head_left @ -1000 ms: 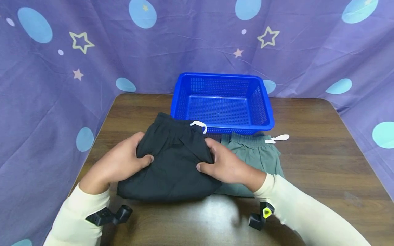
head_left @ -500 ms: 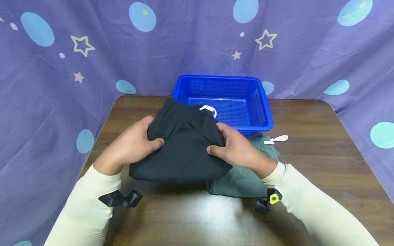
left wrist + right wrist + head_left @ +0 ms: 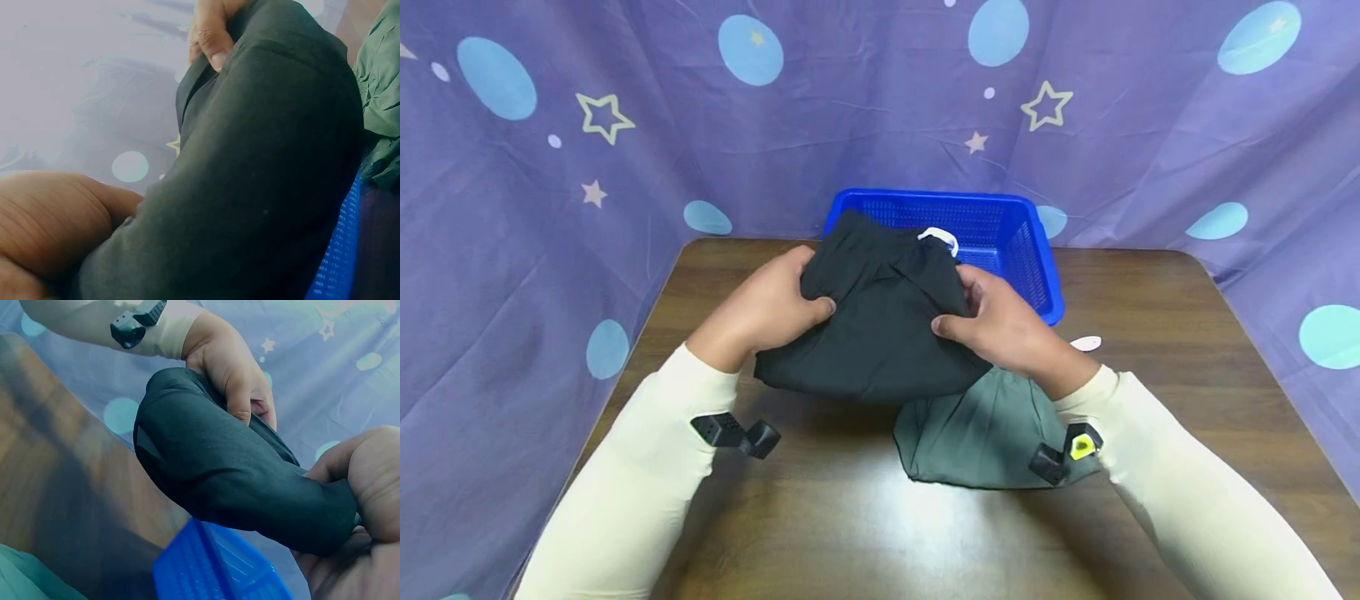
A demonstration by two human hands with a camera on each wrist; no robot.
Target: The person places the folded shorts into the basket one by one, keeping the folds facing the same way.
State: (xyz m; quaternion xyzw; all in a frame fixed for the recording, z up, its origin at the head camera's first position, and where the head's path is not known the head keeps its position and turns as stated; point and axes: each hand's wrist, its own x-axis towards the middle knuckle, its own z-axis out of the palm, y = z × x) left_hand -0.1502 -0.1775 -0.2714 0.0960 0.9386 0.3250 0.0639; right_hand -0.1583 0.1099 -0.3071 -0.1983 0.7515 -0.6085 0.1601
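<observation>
Folded black shorts (image 3: 880, 333) with a white drawstring (image 3: 942, 238) hang between both hands, lifted above the table. On their left side my left hand (image 3: 767, 304) grips the cloth, thumb on top and fingers beneath. My right hand (image 3: 1007, 325) holds the opposite side the same way. The waistband end overlaps the blue basket (image 3: 1037, 267) in the head view. Seen from the right wrist, the shorts (image 3: 231, 462) bulge in a thick fold between the hands, above the basket (image 3: 219, 569).
Grey-green shorts (image 3: 985, 433) lie folded on the wooden table (image 3: 820, 517), partly under my right forearm. Their white drawstring end (image 3: 1086, 343) pokes out beyond the wrist. The basket stands at the table's back edge, against a purple patterned curtain (image 3: 880, 108).
Both hands have carried the black shorts up, forward and to the right, from beside the basket to over its near side. More of the grey-green shorts' lower part shows now.
</observation>
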